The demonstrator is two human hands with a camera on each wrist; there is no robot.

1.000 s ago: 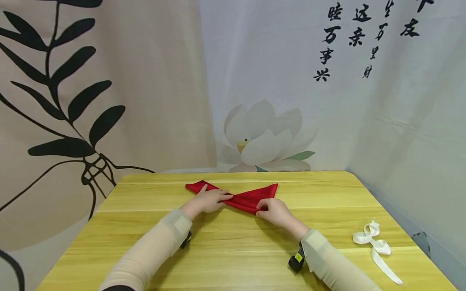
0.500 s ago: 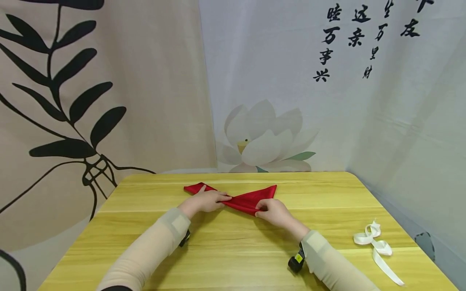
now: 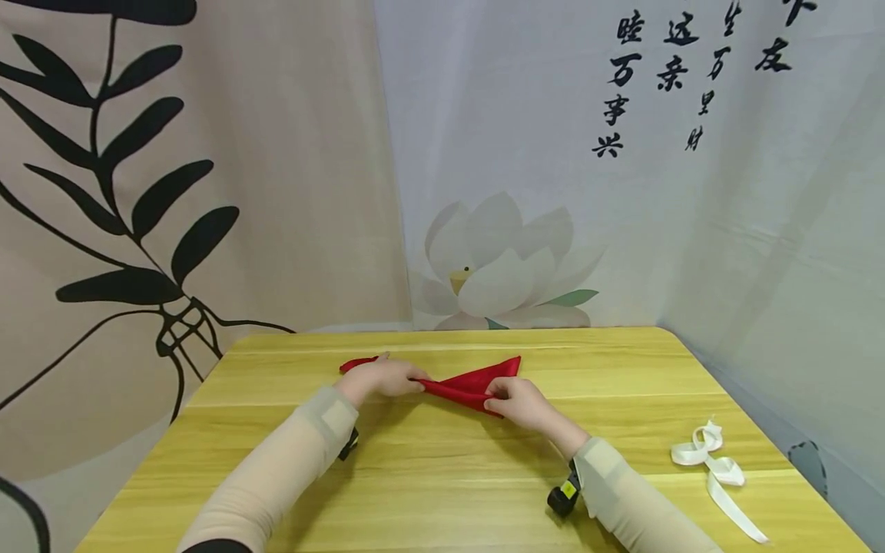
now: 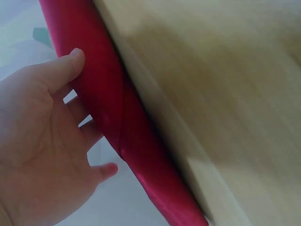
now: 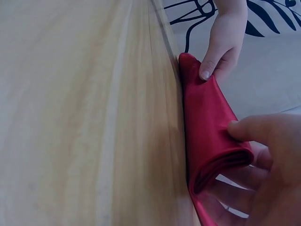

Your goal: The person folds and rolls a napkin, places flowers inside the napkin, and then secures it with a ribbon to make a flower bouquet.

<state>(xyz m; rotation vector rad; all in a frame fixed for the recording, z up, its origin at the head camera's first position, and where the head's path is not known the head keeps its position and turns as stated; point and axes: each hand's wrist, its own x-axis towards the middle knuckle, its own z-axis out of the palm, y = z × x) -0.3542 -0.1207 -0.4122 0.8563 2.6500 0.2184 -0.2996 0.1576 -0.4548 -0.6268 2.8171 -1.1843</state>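
Note:
A red satin cloth (image 3: 477, 382) lies folded into a long band on the table, its right end fanning out to a point. My left hand (image 3: 387, 378) grips the cloth toward its left side; in the left wrist view the thumb (image 4: 75, 63) lies on the top face and the other fingers go behind it. With thumb and fingers my right hand (image 3: 522, 403) pinches the near edge of the wider right part. Stacked, rolled layers of the cloth (image 5: 207, 110) show beside that hand in the right wrist view. The left hand's fingertips are hidden behind the fabric.
A loosely knotted white ribbon (image 3: 722, 467) lies at the right of the wooden table (image 3: 415, 476). Behind the table's far edge hangs a printed curtain (image 3: 311, 192). A small black wrist camera (image 3: 563, 498) sits under the right forearm.
My left hand has shifted slightly left and taken the cloth between thumb and fingers, drawing the band a little left and nearer. The right hand stays almost in place, keeping its pinch.

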